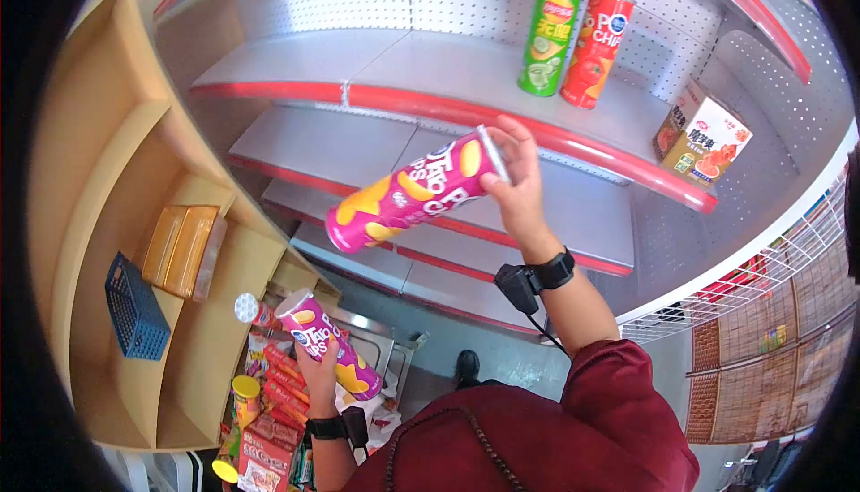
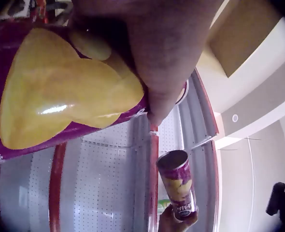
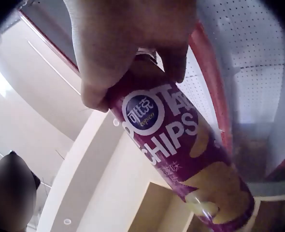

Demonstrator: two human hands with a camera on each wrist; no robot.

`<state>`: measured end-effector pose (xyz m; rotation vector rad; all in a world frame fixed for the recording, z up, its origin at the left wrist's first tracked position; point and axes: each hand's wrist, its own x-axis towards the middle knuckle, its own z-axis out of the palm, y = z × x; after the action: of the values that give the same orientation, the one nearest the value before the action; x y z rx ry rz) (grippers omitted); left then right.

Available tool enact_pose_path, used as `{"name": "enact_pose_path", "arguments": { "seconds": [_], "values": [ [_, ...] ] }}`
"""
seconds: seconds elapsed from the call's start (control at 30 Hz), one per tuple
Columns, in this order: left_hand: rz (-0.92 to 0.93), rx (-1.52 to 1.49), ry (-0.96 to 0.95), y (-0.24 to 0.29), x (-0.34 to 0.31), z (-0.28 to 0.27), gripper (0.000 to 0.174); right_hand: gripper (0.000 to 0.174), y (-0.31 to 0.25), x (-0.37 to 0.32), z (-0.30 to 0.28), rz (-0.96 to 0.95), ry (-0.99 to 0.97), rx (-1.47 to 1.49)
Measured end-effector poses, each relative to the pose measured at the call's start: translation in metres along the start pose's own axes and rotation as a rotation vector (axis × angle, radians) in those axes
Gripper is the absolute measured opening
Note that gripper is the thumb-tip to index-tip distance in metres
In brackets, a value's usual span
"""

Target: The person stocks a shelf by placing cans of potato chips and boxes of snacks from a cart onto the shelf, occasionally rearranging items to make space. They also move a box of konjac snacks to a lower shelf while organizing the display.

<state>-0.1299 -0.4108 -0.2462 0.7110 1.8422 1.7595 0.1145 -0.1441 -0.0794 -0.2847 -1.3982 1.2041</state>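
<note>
While left hand (image 1: pixel 316 374) and right hand (image 1: pixel 518 174) grip tubes (image 1: pixel 410 192) — head view alone shows a blue basket (image 1: pixel 136 308).

The left wrist view's edge cuts off the nearer purple chip can (image 2: pixel 50 92).

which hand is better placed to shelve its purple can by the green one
Right hand, likely: it holds its purple can near the shelves, while the left hand holds another purple can farther off, by snack packets.

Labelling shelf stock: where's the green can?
Head view, top, right of centre: the green can stands on a shelf, just left of the red can; in frame, above the right hand.
</note>
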Motion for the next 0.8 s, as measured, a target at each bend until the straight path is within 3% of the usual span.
{"name": "enact_pose_path", "arguments": {
  "seconds": [0.07, 0.13, 0.37, 0.4, 0.5, 0.8],
  "values": [
    [0.03, -0.046, -0.044, 0.017, 0.009, 0.024, 0.055, 0.072, -0.013, 0.013, -0.022, -0.048, 0.047, 0.058],
    [0.035, -0.102, -0.116, 0.03, 0.023, 0.046, 0.058, 0.069, -0.022, 0.022, -0.04, 0.06, 0.089, 0.115],
    [0.161, -0.165, -0.182, 0.094, 0.054, 0.131, 0.054, 0.061, -0.031, 0.024, -0.087, 0.091, 0.024, 0.214],
    [0.21, -0.207, -0.189, 0.103, 0.058, 0.142, 0.054, 0.07, -0.033, 0.024, -0.092, 0.066, 0.035, 0.133],
    [0.314, -0.335, -0.315, 0.112, 0.084, 0.165, 0.056, 0.069, -0.046, 0.018, -0.111, 0.046, 0.06, 0.119],
    [0.311, -0.58, -0.544, 0.175, 0.116, 0.237, 0.055, 0.069, -0.078, -0.005, -0.15, -0.03, 0.205, -0.028]
  ]
}}
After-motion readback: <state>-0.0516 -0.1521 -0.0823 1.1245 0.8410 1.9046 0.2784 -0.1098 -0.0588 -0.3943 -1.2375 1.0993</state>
